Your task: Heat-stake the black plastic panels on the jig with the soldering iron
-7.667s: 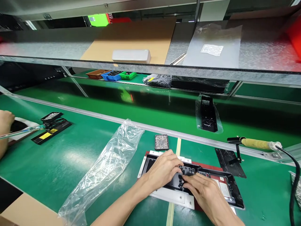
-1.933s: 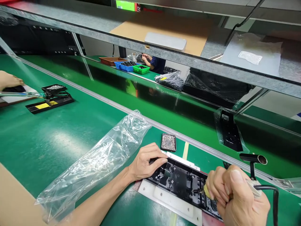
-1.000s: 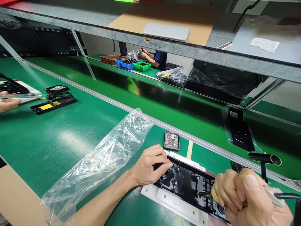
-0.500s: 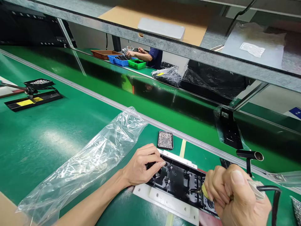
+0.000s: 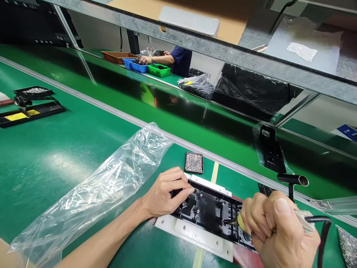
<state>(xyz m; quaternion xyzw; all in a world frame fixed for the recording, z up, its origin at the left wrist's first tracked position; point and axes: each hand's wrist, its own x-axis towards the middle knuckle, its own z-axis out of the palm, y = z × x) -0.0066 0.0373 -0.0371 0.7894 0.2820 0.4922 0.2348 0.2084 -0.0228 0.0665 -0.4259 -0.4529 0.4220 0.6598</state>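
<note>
At nine o'clock on the green worktop (image 5: 55, 156) sits a black stand (image 5: 26, 111) with a yellow patch, a small screw tray (image 5: 34, 91) behind it. Toward seven o'clock lies a crumpled clear bag (image 5: 106, 188), its long axis running from lower left up to the right.

The left hand (image 5: 164, 191) rests at six o'clock, fingers curled loosely and pressing down on the left end of the black panel (image 5: 208, 210); it grips nothing. The panel lies flat in a white jig (image 5: 192, 236), inner side up, its long axis running from the left hand down toward four o'clock, under the right hand. Just beyond it, at twelve o'clock from the left hand, stands a small black dish (image 5: 194, 162) full of screws (apart from the panel, not touching).

The right hand (image 5: 276, 232) at four o'clock is closed in a fist round a tool (image 5: 239, 222) with a yellow grip; the dark tip points left, toward nine o'clock, and meets the panel's right half. A black cable (image 5: 320, 230) leaves the fist at the back. Behind it a dark tube holder (image 5: 292, 180) stands on a post. At two o'clock a black part in plastic wrap (image 5: 269, 150) lies on the belt.

Far off at twelve o'clock, another person's hand (image 5: 145, 59) reaches into a blue bin (image 5: 135, 65) beside a green bin (image 5: 159, 70).
</note>
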